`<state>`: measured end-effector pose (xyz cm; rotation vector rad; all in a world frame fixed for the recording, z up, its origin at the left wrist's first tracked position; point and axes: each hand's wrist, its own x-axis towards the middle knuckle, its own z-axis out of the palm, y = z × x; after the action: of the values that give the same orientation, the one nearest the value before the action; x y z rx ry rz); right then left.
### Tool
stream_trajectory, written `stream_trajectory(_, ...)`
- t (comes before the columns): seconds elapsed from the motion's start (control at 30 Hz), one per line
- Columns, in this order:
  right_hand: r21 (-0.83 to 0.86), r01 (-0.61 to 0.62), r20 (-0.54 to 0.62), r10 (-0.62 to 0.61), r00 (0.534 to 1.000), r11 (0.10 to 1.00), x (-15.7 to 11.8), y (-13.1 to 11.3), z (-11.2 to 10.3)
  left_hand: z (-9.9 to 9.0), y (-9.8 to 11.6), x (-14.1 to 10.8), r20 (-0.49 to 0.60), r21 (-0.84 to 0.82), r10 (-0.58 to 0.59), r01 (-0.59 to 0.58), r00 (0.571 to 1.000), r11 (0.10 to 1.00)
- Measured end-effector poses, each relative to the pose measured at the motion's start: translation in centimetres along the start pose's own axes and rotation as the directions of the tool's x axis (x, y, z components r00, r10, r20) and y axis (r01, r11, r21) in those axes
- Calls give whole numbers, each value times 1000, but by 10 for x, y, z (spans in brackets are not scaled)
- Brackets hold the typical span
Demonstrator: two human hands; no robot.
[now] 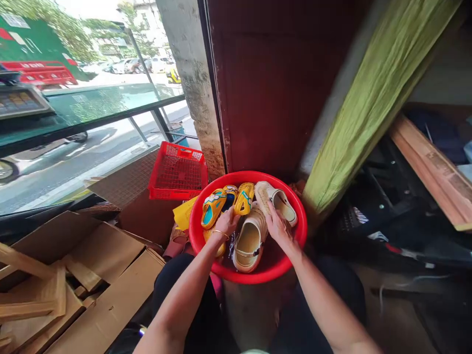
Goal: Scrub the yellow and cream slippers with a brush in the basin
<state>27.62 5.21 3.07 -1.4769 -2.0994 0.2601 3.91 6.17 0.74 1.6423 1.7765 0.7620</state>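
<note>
A round red basin between my knees holds several clogs and some dark water with a little foam. My left hand grips the end of a small yellow clog with a teal strap. Another yellow clog with a teal lining lies left of it, and more yellow ones are partly hidden beneath. My right hand is closed on a beige clog with its textured side showing. Beside that, a pale clog leans on the basin's right wall. A larger beige clog lies between my hands, opening up.
A red plastic crate stands behind the basin to the left. Cardboard boxes with wooden pieces fill the left side. A green curtain hangs at right, beside a dark red door. A window faces the street.
</note>
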Motion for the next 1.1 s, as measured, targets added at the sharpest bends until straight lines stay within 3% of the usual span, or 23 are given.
stream_trajectory(0.13,-102,56,121,-44,992,993,2,-21,-9,-15,4,-9,15,139,249,-249,968,959)
stream_trajectory(0.2,-127,39,157,-19,987,991,5,-22,-9,-20,5,-14,17,164,287,-286,958,944)
stream_trajectory(0.3,-94,-105,83,113,990,990,11,-12,-10,-28,5,-21,16,130,238,-238,971,963)
stream_trajectory(0.37,-17,-131,16,131,991,991,15,-5,-9,-33,5,-24,35,24,222,-223,974,974)
stream_trajectory(0.47,107,-45,-52,51,997,993,15,-10,-1,-33,8,-29,46,-211,238,-224,970,951)
stream_trajectory(0.57,195,41,-77,-26,997,980,6,-28,9,-22,13,-32,26,-381,206,-180,978,907)
stream_trajectory(0.7,158,157,50,-166,985,975,-6,-42,11,-7,13,-28,-121,-396,90,-131,989,909)
stream_trajectory(0.8,19,101,142,-103,984,995,-4,-36,2,-8,6,-21,-189,-415,4,-83,982,906)
stream_trajectory(0.93,-28,-111,67,113,991,993,4,-25,-9,-12,-1,-14,-139,-574,-51,-39,989,818)
stream_trajectory(1.1,-43,86,168,-78,983,995,-4,-34,-7,-6,-1,-15,-70,-639,-130,56,989,767)
